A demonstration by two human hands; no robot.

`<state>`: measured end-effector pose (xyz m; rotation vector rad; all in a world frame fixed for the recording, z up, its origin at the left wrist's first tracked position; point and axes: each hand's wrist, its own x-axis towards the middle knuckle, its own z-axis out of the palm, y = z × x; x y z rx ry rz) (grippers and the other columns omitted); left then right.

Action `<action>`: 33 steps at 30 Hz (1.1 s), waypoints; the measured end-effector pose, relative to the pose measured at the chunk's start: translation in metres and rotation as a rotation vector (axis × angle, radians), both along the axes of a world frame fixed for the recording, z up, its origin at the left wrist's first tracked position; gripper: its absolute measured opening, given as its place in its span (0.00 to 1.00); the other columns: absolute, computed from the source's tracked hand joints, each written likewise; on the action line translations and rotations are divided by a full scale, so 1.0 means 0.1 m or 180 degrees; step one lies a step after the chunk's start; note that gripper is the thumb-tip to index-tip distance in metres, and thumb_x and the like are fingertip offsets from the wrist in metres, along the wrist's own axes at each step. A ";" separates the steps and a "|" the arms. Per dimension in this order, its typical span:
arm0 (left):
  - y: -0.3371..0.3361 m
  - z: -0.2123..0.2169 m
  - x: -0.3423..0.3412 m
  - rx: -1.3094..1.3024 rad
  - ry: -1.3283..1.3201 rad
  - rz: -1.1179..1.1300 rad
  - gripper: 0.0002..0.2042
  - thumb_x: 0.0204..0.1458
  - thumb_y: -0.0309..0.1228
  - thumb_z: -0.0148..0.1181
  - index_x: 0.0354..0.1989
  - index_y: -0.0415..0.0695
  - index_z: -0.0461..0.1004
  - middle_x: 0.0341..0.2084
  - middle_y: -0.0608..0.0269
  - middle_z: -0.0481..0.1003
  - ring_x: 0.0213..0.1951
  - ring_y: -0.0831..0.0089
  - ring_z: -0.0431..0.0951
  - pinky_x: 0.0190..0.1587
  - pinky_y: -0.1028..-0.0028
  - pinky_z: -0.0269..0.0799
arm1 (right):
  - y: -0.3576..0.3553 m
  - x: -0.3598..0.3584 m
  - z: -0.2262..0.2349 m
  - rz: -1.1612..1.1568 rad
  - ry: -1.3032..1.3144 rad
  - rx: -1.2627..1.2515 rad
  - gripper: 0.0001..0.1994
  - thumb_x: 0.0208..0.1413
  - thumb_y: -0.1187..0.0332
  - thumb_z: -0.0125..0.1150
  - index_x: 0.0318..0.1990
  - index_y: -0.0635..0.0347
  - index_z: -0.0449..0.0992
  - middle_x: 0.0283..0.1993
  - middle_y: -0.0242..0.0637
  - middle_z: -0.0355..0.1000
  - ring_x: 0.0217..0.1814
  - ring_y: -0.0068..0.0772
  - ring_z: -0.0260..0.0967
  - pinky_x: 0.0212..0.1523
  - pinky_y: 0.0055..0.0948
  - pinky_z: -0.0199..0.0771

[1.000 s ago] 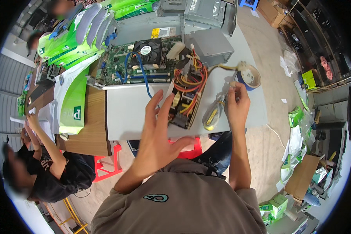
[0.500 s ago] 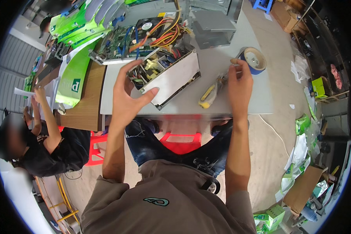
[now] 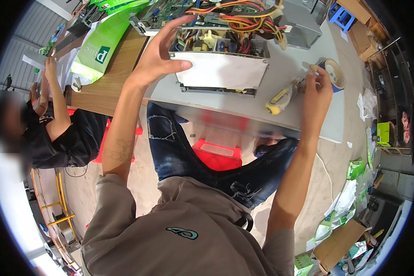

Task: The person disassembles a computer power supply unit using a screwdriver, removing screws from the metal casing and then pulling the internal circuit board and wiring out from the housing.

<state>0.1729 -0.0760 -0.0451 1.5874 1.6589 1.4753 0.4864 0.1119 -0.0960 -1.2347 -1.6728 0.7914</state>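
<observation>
Grey and smooth, the bench point(image 3: 324, 122) stretches before a seated person in a cluttered workroom; twelve o'clock here means straight ahead. Of the two hands, the left hand point(image 3: 168, 57) is spread wide at the nine o'clock end of an open power supply point(image 3: 221, 71), its thumb against the white side and a finger reaching past the upper corner; how firmly it grips, I cannot tell. The right hand point(image 3: 318, 89), just past three o'clock from the power supply, has thumb and fingertips drawn together on a small tan piece point(image 3: 313, 67), too small to identify.

The power supply stands near the front edge, its crowded insides showing along the top. A tangle of coloured wires point(image 3: 255, 23) lies at one o'clock from it, and a yellow-ended tool point(image 3: 278, 100) at four. A tape roll point(image 3: 337, 76) sits just beside the right hand, at its two o'clock.

Farther out come a grey metal box point(image 3: 303, 32) at two o'clock, a green circuit board point(image 3: 161, 14) near half past ten and a green wrapper point(image 3: 99, 48) toward nine. At eight, a co-worker point(image 3: 51, 133) in black handles white papers. A red stool point(image 3: 218, 161) stands at six; dark shelving point(image 3: 388, 60) fills three.
</observation>
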 end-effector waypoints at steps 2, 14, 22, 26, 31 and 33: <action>0.02 -0.04 -0.01 0.0029 -0.0116 0.0020 0.57 0.31 0.57 0.76 0.72 0.41 0.63 0.70 0.53 0.64 0.73 0.59 0.59 0.75 0.60 0.49 | -0.01 0.00 0.00 0.0010 0.0067 -0.0055 0.15 0.65 0.65 0.58 0.54 0.64 0.78 0.37 0.40 0.76 0.36 0.30 0.72 0.39 0.32 0.72; 0.03 -0.13 -0.06 0.0198 -0.0481 -0.0209 0.46 0.39 0.40 0.77 0.71 0.45 0.65 0.71 0.58 0.64 0.77 0.60 0.52 0.77 0.65 0.39 | -0.03 -0.04 0.02 0.0028 0.0313 -0.0208 0.15 0.66 0.67 0.58 0.55 0.66 0.77 0.36 0.34 0.73 0.35 0.22 0.68 0.38 0.26 0.69; 0.07 -0.16 0.01 0.0238 -0.0511 0.0139 0.49 0.37 0.55 0.72 0.69 0.40 0.67 0.66 0.53 0.69 0.67 0.61 0.68 0.70 0.65 0.61 | -0.04 -0.04 0.01 0.0184 0.0278 -0.0161 0.13 0.67 0.69 0.57 0.55 0.65 0.77 0.35 0.31 0.73 0.34 0.18 0.66 0.35 0.23 0.67; 0.11 -0.14 0.05 0.0056 -0.1014 0.0282 0.45 0.40 0.54 0.72 0.68 0.42 0.70 0.63 0.54 0.72 0.63 0.63 0.72 0.67 0.65 0.65 | -0.04 -0.04 0.00 0.0153 0.0327 -0.0137 0.13 0.68 0.70 0.58 0.55 0.65 0.77 0.35 0.30 0.72 0.34 0.17 0.66 0.35 0.22 0.67; 0.17 -0.17 0.03 0.0191 -0.0966 0.0388 0.43 0.42 0.52 0.71 0.68 0.43 0.70 0.62 0.54 0.73 0.61 0.63 0.74 0.64 0.67 0.68 | -0.02 -0.05 -0.02 0.0148 0.0370 -0.0176 0.12 0.68 0.71 0.58 0.54 0.64 0.77 0.35 0.29 0.72 0.35 0.16 0.66 0.35 0.21 0.67; 0.17 -0.20 0.02 0.0084 -0.1173 0.0355 0.42 0.43 0.51 0.71 0.68 0.43 0.70 0.62 0.55 0.73 0.60 0.64 0.75 0.63 0.68 0.69 | -0.03 -0.04 -0.02 0.0149 0.0305 -0.0163 0.12 0.68 0.71 0.58 0.54 0.64 0.77 0.35 0.29 0.72 0.35 0.16 0.65 0.35 0.21 0.66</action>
